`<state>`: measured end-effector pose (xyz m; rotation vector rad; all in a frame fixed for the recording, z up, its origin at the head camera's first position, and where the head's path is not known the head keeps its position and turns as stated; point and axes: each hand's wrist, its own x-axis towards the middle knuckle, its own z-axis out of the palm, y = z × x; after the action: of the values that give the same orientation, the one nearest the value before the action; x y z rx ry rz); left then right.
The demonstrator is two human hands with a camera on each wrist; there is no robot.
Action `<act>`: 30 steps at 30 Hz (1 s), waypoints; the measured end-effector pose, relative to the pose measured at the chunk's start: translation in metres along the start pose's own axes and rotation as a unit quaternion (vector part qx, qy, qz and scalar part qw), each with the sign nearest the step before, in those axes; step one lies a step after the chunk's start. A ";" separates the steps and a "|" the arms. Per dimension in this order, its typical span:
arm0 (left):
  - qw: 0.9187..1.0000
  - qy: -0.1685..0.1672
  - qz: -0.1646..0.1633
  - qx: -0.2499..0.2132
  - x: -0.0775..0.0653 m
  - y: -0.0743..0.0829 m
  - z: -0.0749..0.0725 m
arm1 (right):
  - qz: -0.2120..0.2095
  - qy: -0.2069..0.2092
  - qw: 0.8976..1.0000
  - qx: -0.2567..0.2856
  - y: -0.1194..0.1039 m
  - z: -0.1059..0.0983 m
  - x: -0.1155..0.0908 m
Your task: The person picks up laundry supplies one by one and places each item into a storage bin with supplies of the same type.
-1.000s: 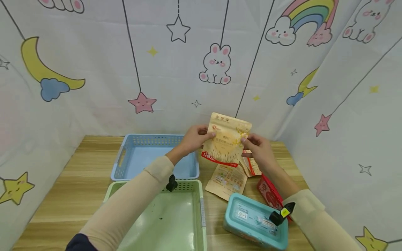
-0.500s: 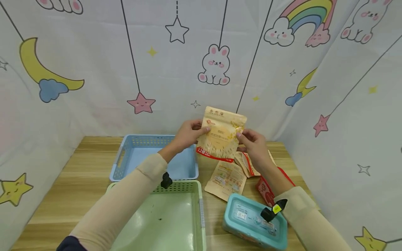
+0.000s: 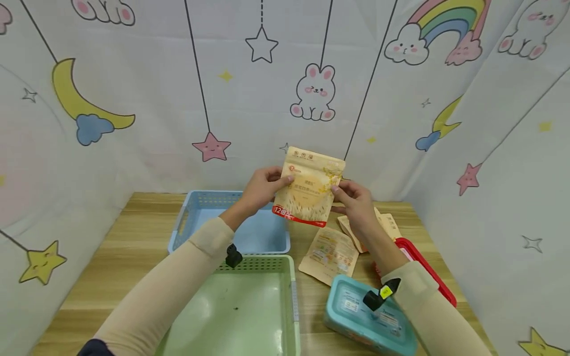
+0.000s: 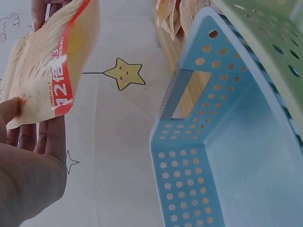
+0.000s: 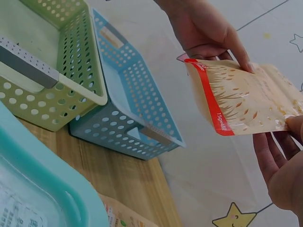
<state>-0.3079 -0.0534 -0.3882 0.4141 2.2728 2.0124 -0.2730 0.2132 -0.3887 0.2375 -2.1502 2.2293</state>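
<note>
Both hands hold up a cream-coloured pouch [image 3: 308, 190] with a red strip along its bottom edge, raised above the back of the table. My left hand [image 3: 261, 190] pinches its left side, thumb on the front and fingers behind. On the opposite edge, my right hand [image 3: 356, 200] grips it the same way. The left wrist view shows the pouch [image 4: 45, 71] from below, its red strip facing the camera. Seen from the right wrist, the pouch [image 5: 246, 97] is slightly bulged and spans the two hands.
A blue basket [image 3: 231, 237] stands behind a green basket [image 3: 240, 306] at left. Several similar pouches, one lying flat [image 3: 329, 254], are on the wooden table [image 3: 111, 247]. A teal lidded box [image 3: 356, 321] and a red-rimmed box [image 3: 429, 269] sit at right, partly under the right arm.
Both hands have raised the pouch slightly and shifted it a little left over the table. Their hold on it looks the same. The camera view has turned slightly left.
</note>
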 end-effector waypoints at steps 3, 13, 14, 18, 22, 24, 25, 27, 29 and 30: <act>1.000 0.001 -0.004 -0.004 0.001 -0.001 -0.001 | 0.002 -0.006 1.000 -0.011 -0.002 0.001 0.000; 1.000 0.016 -0.006 0.008 -0.006 -0.005 -0.021 | -0.004 -0.014 1.000 -0.010 -0.001 0.023 0.008; 1.000 0.016 -0.008 0.008 -0.008 -0.005 -0.024 | -0.004 -0.016 1.000 -0.010 -0.001 0.025 0.009; 0.999 0.023 -0.015 0.016 -0.012 -0.004 -0.032 | -0.004 -0.026 1.000 -0.010 -0.002 0.034 0.011; 0.999 0.022 -0.021 0.019 -0.015 -0.003 -0.037 | 0.000 -0.026 1.000 -0.007 -0.001 0.038 0.012; 0.999 0.021 -0.021 0.022 -0.016 -0.004 -0.039 | 0.002 -0.027 1.000 -0.009 0.001 0.040 0.013; 0.999 0.021 -0.021 0.024 -0.016 -0.005 -0.041 | 0.003 -0.027 1.000 -0.011 0.001 0.041 0.014; 0.999 0.023 -0.020 0.028 -0.017 -0.005 -0.043 | 0.002 -0.030 0.999 -0.015 0.003 0.043 0.016; 0.999 0.027 -0.021 0.032 -0.018 -0.006 -0.045 | 0.002 -0.031 0.999 -0.014 0.006 0.044 0.018; 0.999 0.028 -0.022 0.034 -0.018 -0.006 -0.045 | 0.003 -0.032 0.999 -0.013 0.007 0.045 0.019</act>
<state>-0.3018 -0.1024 -0.3902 0.3152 2.3657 1.9556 -0.2886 0.1662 -0.3917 0.3063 -2.2119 2.2261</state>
